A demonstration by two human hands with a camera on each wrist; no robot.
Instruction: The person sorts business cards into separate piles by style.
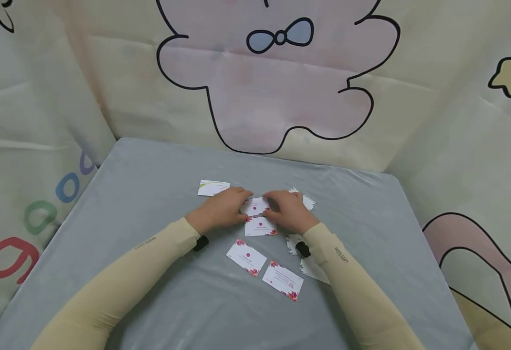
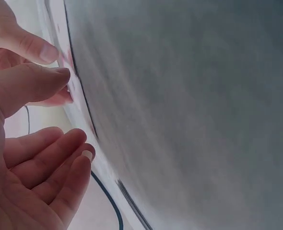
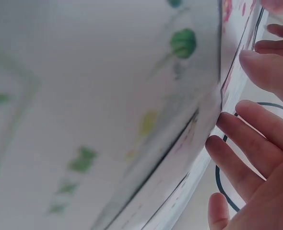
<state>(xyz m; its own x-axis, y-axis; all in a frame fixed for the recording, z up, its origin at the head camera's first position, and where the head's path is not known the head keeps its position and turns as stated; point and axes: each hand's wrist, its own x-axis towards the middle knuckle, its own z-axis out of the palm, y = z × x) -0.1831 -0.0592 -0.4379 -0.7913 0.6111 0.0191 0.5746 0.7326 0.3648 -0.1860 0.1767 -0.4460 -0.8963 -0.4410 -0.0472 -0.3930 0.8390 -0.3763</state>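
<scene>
A white card with a pink dot [image 1: 255, 207] lies between both hands. My left hand [image 1: 223, 208] is at its left edge, and the left thumb [image 2: 45, 84] reaches the card's side while the other fingers stay loosely bent. Over the opposite edge is my right hand [image 1: 291, 210], its fingers [image 3: 252, 151] fairly straight, thumb and fingertips by the card. Directly below, a floral card [image 1: 260, 226] lies flat, close to the first. Whether either hand lifts the card slightly cannot be told.
Two floral cards [image 1: 246, 257] [image 1: 283, 280] lie nearer on the grey cloth [image 1: 172, 301]. A white-and-green card [image 1: 213, 187] lies at the back left. Jagged-edged white cards [image 1: 309, 202] [image 1: 314, 269] lie right, partly under the right hand and forearm. Patterned curtains [image 1: 141, 107] surround the table.
</scene>
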